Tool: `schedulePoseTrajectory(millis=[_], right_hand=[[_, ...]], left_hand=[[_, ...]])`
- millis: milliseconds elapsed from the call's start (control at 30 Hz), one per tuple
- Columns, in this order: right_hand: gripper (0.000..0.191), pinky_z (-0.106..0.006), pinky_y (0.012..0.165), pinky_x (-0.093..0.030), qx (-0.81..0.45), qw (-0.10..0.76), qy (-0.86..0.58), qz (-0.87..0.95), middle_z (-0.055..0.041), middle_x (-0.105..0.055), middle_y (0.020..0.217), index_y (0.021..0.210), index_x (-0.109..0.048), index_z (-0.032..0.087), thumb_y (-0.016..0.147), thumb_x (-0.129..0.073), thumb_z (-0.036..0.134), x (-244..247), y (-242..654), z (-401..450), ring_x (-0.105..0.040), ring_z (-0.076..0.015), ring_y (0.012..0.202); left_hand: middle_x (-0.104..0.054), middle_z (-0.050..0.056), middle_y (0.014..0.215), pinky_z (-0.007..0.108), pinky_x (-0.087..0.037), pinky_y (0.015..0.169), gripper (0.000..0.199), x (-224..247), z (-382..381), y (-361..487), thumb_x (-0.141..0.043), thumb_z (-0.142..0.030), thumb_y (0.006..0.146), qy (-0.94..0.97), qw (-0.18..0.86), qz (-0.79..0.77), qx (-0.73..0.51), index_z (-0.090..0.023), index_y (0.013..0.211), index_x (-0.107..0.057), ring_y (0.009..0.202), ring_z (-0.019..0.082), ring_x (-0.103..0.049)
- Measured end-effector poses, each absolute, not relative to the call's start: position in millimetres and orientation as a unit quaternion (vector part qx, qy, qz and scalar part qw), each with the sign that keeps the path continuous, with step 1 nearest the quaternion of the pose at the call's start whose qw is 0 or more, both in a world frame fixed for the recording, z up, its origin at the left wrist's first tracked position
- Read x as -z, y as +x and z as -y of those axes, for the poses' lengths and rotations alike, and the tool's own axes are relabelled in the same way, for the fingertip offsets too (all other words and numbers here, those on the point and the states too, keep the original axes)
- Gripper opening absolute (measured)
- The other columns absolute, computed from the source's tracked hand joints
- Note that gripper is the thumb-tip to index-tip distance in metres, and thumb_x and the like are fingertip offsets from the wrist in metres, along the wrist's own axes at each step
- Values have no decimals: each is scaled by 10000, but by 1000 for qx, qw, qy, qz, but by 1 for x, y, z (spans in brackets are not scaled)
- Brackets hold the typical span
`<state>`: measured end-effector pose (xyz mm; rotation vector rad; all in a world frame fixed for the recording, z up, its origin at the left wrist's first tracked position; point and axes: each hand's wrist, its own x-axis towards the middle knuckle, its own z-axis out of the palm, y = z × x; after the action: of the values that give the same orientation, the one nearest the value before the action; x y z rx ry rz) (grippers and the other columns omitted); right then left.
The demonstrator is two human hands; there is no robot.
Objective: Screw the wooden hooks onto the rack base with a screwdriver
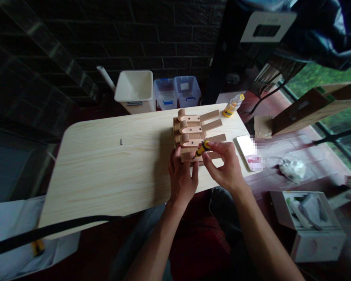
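Observation:
A wooden assembly (190, 129) with several slanted slats and rounded ends stands on the pale wooden table (105, 168). My left hand (181, 177) is closed around its near left corner, fingers and thumb pressed on the wood. In my right hand (226, 168) is a yellow and black screwdriver (202, 148), pinched by the handle between thumb and fingers. The screwdriver tilts down to the left, its tip at the nearest wooden piece. Dark screw heads or holes show on the other pieces. Whether the tip sits in a screw is too small to tell.
A small dark metal piece (121, 141) lies on the table's left part. A clear bottle with a yellow cap (233, 105) stands at the far right corner, and a white tablet-like slab (248, 152) lies at the right edge. Bins (134, 88) stand behind; an open box (310, 218) is on the floor.

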<state>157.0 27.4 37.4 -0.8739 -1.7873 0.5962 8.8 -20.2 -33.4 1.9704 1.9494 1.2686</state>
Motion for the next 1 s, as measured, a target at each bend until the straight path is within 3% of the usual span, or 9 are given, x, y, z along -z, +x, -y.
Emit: schedulePoseTrajectory(millis=[400,600,800,1000], right_hand=[[325,-413,967,-711,-222,519,-365,741,-62,-766,1190,1292,-590,304,1006,-722,224,-41,158,-31,-788,-218,1163],[393,-436,1048,-686,-258,507,-352,743,-90,-757,1306,1349,-569,300,1002,-719,191,-41,158,-27,-757,-240,1287],[356,-387,966,-702,-249,518,-350,740,-53,-777,1197,1308,-595,302,1001,-729,183,-41,155,-29,-793,-209,1161],[377,-419,983,-688,-249,524,-340,740,-58,-757,1189,1321,-596,316,996,-725,176,-40,154,-31,-767,-226,1200]], left_hand=[[-381,187,1721,643,-416,1269,389,32,21,9,-609,-304,1074,648,49,-636,-416,-260,1460,-613,1607,386,-395],[-396,202,1701,635,-425,1262,416,32,20,11,-633,-336,1070,642,40,-638,-422,-255,1476,-593,1599,389,-402],[-378,207,1705,634,-439,1251,404,34,19,11,-628,-324,1069,646,30,-638,-418,-233,1461,-586,1602,399,-386],[-379,209,1705,637,-456,1237,377,37,19,11,-648,-333,1063,644,23,-640,-418,-234,1426,-618,1597,411,-395]])
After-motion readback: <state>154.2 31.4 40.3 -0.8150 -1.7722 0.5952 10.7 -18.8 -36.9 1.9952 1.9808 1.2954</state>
